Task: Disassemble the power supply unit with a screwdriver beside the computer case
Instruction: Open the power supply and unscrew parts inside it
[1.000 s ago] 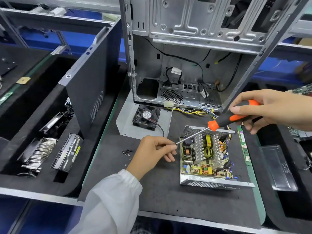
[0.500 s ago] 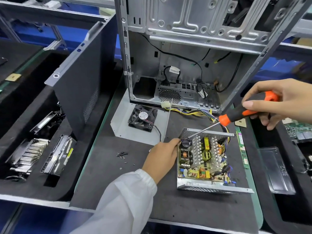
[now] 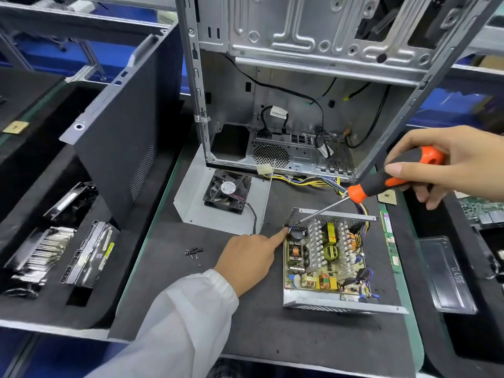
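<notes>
The power supply unit [image 3: 313,295] lies open on the black mat, its circuit board, heat sinks and coils exposed. It sits in front of the upright computer case [image 3: 300,77]. My right hand [image 3: 458,165] grips the orange-and-black screwdriver [image 3: 379,184]. The screwdriver's shaft slants down to the left, and its tip rests at the unit's far left corner. My left hand [image 3: 248,259] lies on the mat left of the unit. Its index finger is stretched out and touches the unit's far left edge, just below the tip.
The unit's removed cover plate [image 3: 191,205] with a black fan [image 3: 227,190] lies behind my left hand. Loose screws [image 3: 193,252] sit on the mat. A black side panel [image 3: 117,132] leans at left over a tray of parts. A memory stick [image 3: 388,241] and a plastic tray [image 3: 447,274] lie at right.
My left hand let go of the screwdriver shaft and moved right to the unit's edge, index finger now extended. The screwdriver tip shifted to the far left corner.
</notes>
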Tool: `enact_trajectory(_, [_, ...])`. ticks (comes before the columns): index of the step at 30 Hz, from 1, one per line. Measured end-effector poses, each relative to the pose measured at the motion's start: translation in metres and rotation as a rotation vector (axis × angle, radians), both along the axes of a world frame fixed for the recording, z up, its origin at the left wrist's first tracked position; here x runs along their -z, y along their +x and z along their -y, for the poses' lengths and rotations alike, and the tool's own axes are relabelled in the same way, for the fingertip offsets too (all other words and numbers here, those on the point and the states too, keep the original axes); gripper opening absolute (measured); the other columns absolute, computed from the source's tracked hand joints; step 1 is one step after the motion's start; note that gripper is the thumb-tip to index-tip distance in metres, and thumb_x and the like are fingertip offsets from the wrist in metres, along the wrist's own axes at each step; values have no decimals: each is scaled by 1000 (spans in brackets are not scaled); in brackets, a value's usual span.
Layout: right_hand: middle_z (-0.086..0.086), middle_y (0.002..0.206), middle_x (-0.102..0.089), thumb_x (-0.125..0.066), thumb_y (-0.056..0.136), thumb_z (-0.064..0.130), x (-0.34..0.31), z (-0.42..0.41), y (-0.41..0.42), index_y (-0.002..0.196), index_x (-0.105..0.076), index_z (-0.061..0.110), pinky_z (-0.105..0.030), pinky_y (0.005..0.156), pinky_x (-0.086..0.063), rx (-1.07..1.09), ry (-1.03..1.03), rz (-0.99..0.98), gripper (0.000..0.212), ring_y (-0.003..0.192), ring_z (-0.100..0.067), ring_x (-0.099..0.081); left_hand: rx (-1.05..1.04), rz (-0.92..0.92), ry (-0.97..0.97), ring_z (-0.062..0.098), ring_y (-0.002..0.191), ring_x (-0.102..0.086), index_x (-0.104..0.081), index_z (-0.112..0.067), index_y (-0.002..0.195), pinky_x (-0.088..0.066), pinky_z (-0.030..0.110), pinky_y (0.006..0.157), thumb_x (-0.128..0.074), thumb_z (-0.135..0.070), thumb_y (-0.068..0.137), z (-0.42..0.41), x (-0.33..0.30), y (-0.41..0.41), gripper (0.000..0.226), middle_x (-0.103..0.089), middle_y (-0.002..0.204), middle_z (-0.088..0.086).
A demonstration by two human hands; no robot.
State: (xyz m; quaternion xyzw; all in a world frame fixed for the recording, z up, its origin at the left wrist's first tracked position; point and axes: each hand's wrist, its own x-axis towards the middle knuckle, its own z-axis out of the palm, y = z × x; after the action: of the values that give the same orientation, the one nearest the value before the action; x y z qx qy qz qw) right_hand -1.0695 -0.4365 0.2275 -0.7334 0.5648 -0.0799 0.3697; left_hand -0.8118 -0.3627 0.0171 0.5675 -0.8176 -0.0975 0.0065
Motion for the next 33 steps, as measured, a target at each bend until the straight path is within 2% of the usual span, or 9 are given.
enact_trajectory(3, [-6,57,-67,-62,56,84,-3,-2,9,101,-64,36,-25,44,-53,-26,-61,-54,66,46,-22,-67,-13,-30,10,25,82,-60,-12,-38,154,-31,33,60,-31,-21,104,0,-2,-1,56,-62,97,1])
enact_trajectory(7, [4,57,-68,-60,70,68,0,0,15,97,-60,42,-25,60,-51,-85,-202,-97,37,44,-12,-66,12,-98,71,27,87,-60,-18,-37,153,-40,35,65,-33,-24,104,4,-1,4,54,-63,98,3])
enact_trajectory(9, [12,56,-67,-57,70,65,2,-1,22,91,-57,45,-21,71,-48,-142,-258,-150,29,43,-5,-64,-38,-319,168,19,77,-57,-30,-37,150,-45,33,70,-40,-27,102,5,-2,4,50,-60,80,-4])
enact_trajectory(13, [14,55,-64,-56,70,63,4,-5,41,88,-55,41,-26,62,-49,-217,-374,-237,29,40,1,-59,-198,-852,366,5,56,-36,-50,-27,141,-34,19,61,-51,-17,99,6,7,-2,44,-37,58,-10])
enact_trajectory(17, [22,63,-61,-64,72,52,7,-6,57,85,-55,37,-26,48,-46,-299,-504,-354,22,59,3,-58,-269,-1055,493,3,54,-31,-52,-23,140,-30,14,56,-51,-13,99,7,11,0,42,-32,57,-9])
enact_trajectory(22, [12,53,-54,-62,70,49,17,-3,75,84,-57,34,-12,50,-33,-348,-466,-399,21,76,8,-52,-264,-1130,585,3,50,-27,-49,-23,142,-28,15,49,-50,-12,100,6,9,3,44,-27,58,-7])
enact_trajectory(25, [15,48,-49,-62,70,49,17,-2,78,84,-58,34,-10,56,-38,-354,-449,-412,21,74,8,-52,-247,-1117,573,2,52,-33,-46,-19,143,-32,12,55,-49,-12,100,5,7,3,43,-31,58,-8])
enact_trajectory(28, [17,46,-46,-65,70,47,13,-4,77,84,-57,34,-12,44,-30,-363,-466,-441,20,73,9,-52,-206,-1045,510,2,53,-36,-47,-20,138,-33,16,59,-50,-15,100,2,7,3,38,-36,52,-14])
enact_trajectory(33, [17,47,-48,-68,71,46,9,-6,73,82,-55,34,-18,45,-37,-361,-522,-429,21,78,0,-53,-168,-970,349,4,55,-40,-45,-20,131,-37,21,62,-50,-16,99,-7,5,-1,32,-38,56,-14])
